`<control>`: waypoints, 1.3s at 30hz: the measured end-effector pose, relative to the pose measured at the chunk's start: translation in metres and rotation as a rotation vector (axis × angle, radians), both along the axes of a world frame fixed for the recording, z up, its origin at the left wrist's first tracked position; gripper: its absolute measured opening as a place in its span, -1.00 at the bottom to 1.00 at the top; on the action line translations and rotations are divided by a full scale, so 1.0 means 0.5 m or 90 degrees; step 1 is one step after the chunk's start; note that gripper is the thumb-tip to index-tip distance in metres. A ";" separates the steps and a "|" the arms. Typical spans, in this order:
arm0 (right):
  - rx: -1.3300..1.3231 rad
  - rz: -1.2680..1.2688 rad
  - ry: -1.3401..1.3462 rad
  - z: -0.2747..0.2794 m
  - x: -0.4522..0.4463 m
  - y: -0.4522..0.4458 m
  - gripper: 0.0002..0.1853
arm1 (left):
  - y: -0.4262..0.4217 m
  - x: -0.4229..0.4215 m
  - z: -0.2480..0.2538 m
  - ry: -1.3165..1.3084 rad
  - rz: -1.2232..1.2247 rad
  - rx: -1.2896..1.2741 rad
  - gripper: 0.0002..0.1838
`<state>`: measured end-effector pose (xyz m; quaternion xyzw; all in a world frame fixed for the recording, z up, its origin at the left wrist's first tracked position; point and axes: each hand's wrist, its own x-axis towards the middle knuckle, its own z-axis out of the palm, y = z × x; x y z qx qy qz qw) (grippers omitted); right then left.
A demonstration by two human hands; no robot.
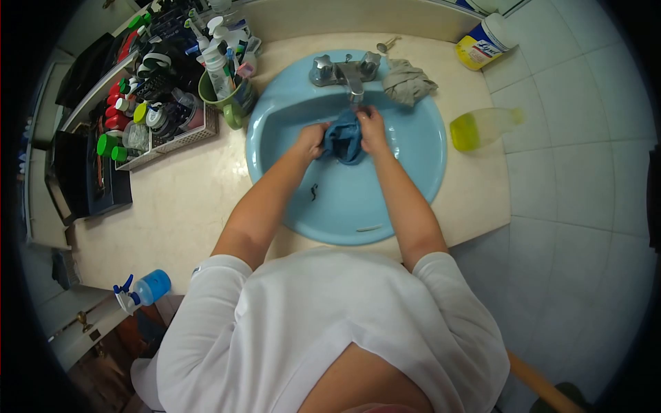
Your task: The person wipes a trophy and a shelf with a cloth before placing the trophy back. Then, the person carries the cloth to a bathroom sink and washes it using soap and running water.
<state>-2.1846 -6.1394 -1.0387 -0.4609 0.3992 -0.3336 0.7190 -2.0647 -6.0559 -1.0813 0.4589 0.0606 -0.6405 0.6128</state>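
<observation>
Both my hands hold a blue cloth (343,142) in the light blue sink (289,199), just below the chrome faucet (354,86). My left hand (313,140) is closed on the cloth's left edge. On its right edge, my right hand (373,131) grips it near the spout. The cloth is bunched, with a dark hollow in its middle; its exact kind I cannot make out. A crumpled grey cloth (407,82) lies on the sink's rim to the right of the faucet.
Right of the sink stands a bottle of yellow-green liquid (468,131); behind it is a Lysol canister (485,43). On the left are a green mug (235,103) with bottles and a basket (186,141) of toiletries. A blue spray bottle (148,288) is by the counter's front edge.
</observation>
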 end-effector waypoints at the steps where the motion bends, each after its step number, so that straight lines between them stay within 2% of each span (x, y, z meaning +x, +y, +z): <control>1: -0.053 -0.031 0.046 0.001 0.020 0.021 -0.71 | -0.014 -0.006 -0.031 0.042 0.027 0.010 -0.82; 2: -0.132 -0.084 0.071 0.053 0.040 0.057 -0.76 | 0.007 -0.038 0.136 -0.084 0.010 0.121 -0.80; 5: -0.317 -0.123 0.205 0.001 0.068 0.068 -0.75 | -0.053 -0.008 -0.131 0.010 0.048 -0.013 -0.77; 6: -0.366 -0.110 0.275 0.010 0.067 0.067 -0.77 | -0.036 -0.030 0.027 -0.078 0.047 0.139 -0.76; 7: -0.403 -0.093 0.310 -0.005 0.065 0.060 -0.77 | -0.044 -0.028 -0.026 -0.079 -0.013 0.109 -0.76; 8: -0.440 -0.075 0.345 -0.031 0.063 0.045 -0.77 | -0.039 -0.037 -0.008 -0.056 -0.041 0.101 -0.76; 10: -0.490 -0.055 0.415 -0.051 0.044 0.002 -0.72 | -0.011 -0.067 0.097 0.041 -0.144 0.056 -0.69; 11: -0.506 -0.052 0.450 -0.048 0.022 -0.024 -0.67 | -0.004 -0.068 0.133 0.034 -0.196 0.032 -0.64; 12: -0.407 0.045 0.541 -0.020 0.009 -0.033 -0.63 | 0.004 -0.069 0.163 0.007 -0.247 0.012 -0.58; 15: -0.259 0.155 0.104 -0.063 -0.029 -0.063 -0.47 | -0.004 -0.032 0.158 -0.353 -0.398 0.006 -0.51; 16: -0.106 0.248 0.021 -0.062 -0.045 -0.069 -0.34 | 0.000 -0.027 0.196 -0.294 -0.349 0.026 -0.59; 19: -0.115 0.348 0.233 -0.036 -0.074 -0.022 -0.32 | 0.004 -0.010 0.237 -0.189 -0.281 -0.108 -0.66; 20: -0.210 0.446 0.256 -0.009 -0.080 -0.013 -0.32 | 0.004 -0.002 0.235 -0.159 -0.268 -0.139 -0.68; 23: -0.095 0.450 0.232 -0.017 -0.082 -0.075 -0.27 | 0.029 0.019 0.212 0.005 -0.211 -0.206 -0.65; 24: 0.003 0.270 0.098 -0.014 -0.075 -0.063 -0.31 | 0.036 0.029 0.204 0.076 -0.166 -0.196 -0.60; 27: 0.119 0.155 -0.108 0.024 -0.068 -0.033 -0.42 | 0.056 0.023 0.164 0.101 -0.135 -0.105 -0.50; 28: 0.137 0.010 -0.080 0.019 -0.042 -0.017 -0.58 | 0.052 0.011 0.146 0.061 -0.133 -0.051 -0.46; 31: -0.022 -0.079 -0.052 0.060 0.007 0.062 -0.71 | 0.028 -0.022 0.094 0.109 -0.076 -0.023 -0.43; 32: -0.038 -0.083 -0.064 0.056 0.021 0.076 -0.75 | 0.018 -0.034 0.075 0.080 -0.086 -0.021 -0.55; 36: -0.282 -0.122 0.048 0.027 0.062 0.100 -0.74 | -0.005 -0.053 0.042 0.114 0.044 -0.076 -0.71; 39: -0.270 -0.143 0.142 0.057 0.056 0.107 -0.75 | -0.014 -0.066 0.043 0.232 0.147 0.003 -0.68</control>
